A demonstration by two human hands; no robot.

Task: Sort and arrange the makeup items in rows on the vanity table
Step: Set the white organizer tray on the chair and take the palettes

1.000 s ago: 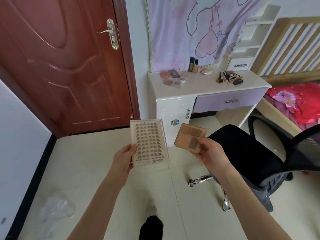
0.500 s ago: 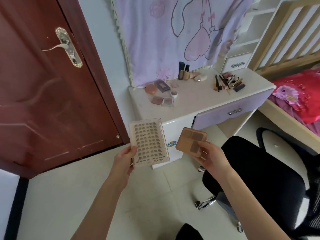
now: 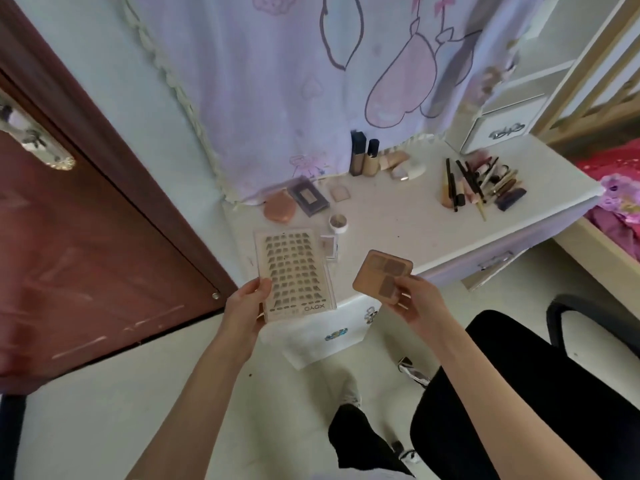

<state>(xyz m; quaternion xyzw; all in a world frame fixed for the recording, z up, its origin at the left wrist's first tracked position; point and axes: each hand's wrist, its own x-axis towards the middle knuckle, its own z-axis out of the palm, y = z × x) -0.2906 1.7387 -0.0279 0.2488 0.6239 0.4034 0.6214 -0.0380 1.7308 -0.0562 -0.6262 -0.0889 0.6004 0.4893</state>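
My left hand (image 3: 246,306) grips a clear flat case of false-lash clusters (image 3: 294,273) by its lower left corner. My right hand (image 3: 414,301) pinches a square tan palette (image 3: 382,275) at its lower right edge. Both are held above the front left of the white vanity table (image 3: 398,223). On the table lie a round peach compact (image 3: 280,209), a purple palette (image 3: 309,197), a small jar (image 3: 338,222), two upright foundation bottles (image 3: 363,154), and a heap of several pencils, brushes and lipsticks (image 3: 481,183) at the right.
A dark red door (image 3: 86,254) stands to the left. A black office chair (image 3: 519,386) is at the lower right, beside the table. A lilac cloth (image 3: 329,81) hangs behind the table. A bed with pink bedding (image 3: 620,188) is at the far right.
I have walked up to the vanity table, which now looms close under my hands. Both hands keep the same hold on the lash case and the palette.
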